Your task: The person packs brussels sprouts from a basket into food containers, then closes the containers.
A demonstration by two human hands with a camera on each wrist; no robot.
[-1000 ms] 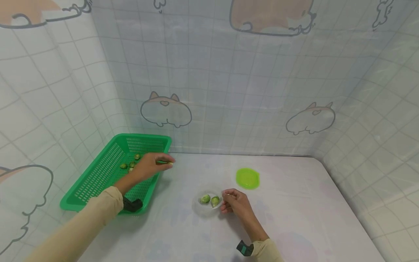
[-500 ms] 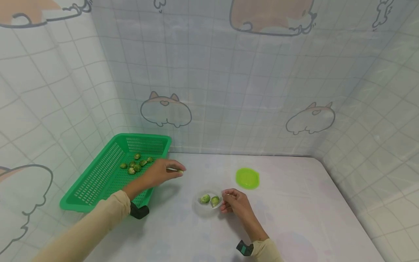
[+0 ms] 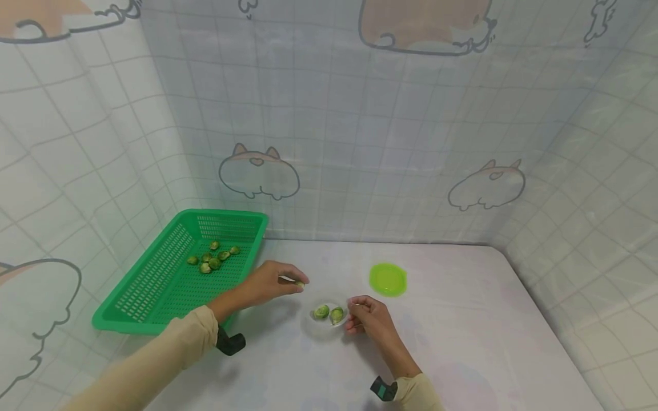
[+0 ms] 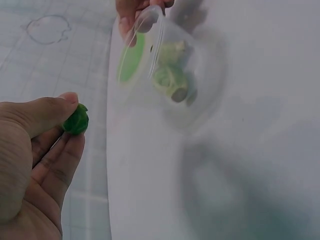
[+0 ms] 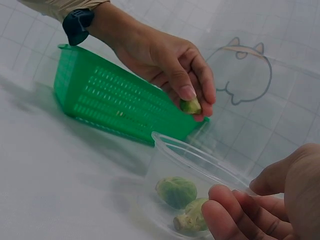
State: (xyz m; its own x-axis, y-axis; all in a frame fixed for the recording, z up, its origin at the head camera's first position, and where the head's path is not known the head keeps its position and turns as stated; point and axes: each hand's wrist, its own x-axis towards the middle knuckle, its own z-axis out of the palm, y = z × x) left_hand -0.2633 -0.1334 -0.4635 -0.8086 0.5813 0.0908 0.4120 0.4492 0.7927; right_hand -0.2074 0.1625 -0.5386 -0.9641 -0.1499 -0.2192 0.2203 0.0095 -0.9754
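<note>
My left hand (image 3: 272, 282) pinches a Brussels sprout (image 4: 76, 120) between thumb and fingertips, in the air to the left of a clear round plastic container (image 5: 155, 165). Two more Brussels sprouts (image 3: 321, 311) lie on the bottom of that container. At the container's right side, my right hand (image 3: 372, 317) holds the rim, with the thumb at the edge and the fingers against the outer wall in the right wrist view. The sprout in my left hand is mostly hidden by the fingers in the head view.
A green slotted basket (image 3: 154, 285) stands at the left of the table, with several Brussels sprouts (image 3: 215, 263) inside. Behind and right of the container lies a lime-green lid (image 3: 388, 279). Cloth-like walls with cartoon prints (image 3: 259, 174) enclose the table (image 3: 488, 319).
My left hand has travelled right and toward me, from over the basket to near the container, carrying the Brussels sprout. The right hand and the container have stayed in place.
</note>
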